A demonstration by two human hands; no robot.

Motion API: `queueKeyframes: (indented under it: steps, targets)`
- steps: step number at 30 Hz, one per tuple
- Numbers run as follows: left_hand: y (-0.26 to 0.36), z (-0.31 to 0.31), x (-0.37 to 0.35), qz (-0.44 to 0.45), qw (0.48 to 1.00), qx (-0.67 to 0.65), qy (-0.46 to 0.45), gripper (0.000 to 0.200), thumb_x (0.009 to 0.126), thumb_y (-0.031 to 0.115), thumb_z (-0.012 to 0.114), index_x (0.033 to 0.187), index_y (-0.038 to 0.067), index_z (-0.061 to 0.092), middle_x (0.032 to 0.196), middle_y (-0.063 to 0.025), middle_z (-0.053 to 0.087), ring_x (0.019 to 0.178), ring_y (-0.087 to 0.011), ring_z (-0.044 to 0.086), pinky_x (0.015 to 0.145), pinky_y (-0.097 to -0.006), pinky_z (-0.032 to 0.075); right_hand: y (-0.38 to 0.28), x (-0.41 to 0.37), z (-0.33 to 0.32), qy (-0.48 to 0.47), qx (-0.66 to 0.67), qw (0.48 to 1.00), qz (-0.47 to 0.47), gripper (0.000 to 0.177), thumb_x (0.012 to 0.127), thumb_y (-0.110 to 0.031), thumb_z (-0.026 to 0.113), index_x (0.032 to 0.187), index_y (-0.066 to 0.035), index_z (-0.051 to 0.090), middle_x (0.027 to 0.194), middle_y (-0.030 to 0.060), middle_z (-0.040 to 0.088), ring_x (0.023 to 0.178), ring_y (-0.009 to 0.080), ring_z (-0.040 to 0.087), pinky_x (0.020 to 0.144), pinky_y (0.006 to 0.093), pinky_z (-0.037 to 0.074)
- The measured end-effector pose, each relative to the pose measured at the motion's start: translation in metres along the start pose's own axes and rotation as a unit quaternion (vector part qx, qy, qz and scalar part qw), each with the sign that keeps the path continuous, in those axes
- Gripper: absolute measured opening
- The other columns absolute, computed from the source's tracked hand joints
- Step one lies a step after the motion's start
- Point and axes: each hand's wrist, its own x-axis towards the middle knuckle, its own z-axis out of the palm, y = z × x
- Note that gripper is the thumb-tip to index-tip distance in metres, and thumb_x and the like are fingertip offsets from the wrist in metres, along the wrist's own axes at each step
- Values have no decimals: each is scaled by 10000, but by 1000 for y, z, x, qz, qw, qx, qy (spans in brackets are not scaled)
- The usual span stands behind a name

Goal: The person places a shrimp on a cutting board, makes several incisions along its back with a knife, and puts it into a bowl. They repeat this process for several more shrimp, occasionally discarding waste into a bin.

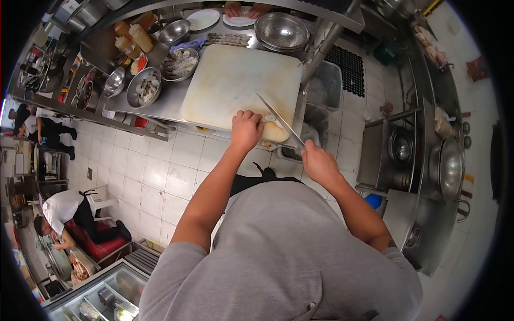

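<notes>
A long kitchen knife (278,119) is in my right hand (319,160), its fingers wrapped around the handle. The blade slants up and left over the near edge of a large white cutting board (238,72). My left hand (246,130) rests on that edge with fingers curled against a small whitish piece that looks like peeled shrimp (269,117), close beside the blade. Left of the board stand a metal bowl of shrimp (180,64) and another metal bowl (145,86) with pale and dark pieces. Whole shrimp (229,39) lie in a row behind the board.
Another person's hands (241,9) work over a white plate (240,21) across the counter. A colander (281,29) stands at the back right, and squeeze bottles (140,37) at the back left. A plastic bin (325,85) is right of the board. A person (69,211) bends over at lower left.
</notes>
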Motion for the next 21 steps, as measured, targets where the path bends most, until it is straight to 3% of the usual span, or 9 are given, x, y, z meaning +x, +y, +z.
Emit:
queueKeyframes:
  steps: [16,21]
  targets:
    - [-10,15,1,-14,992,-102,65,98,805,143,761,878,90,725,865,-72,694,931,-296,605,867,-420,452,-23,11,-14,-40,-72,996,-32,146,953,-102,481,1016,19,530,902,278,694,824,461,701,718,571,542]
    - [-11,18,0,-13,991,-112,71,96,791,132,758,871,94,720,873,-63,694,934,-295,604,858,-430,445,-21,13,-11,-53,-89,994,-35,154,920,-67,469,1024,32,526,910,290,694,843,466,704,731,564,551]
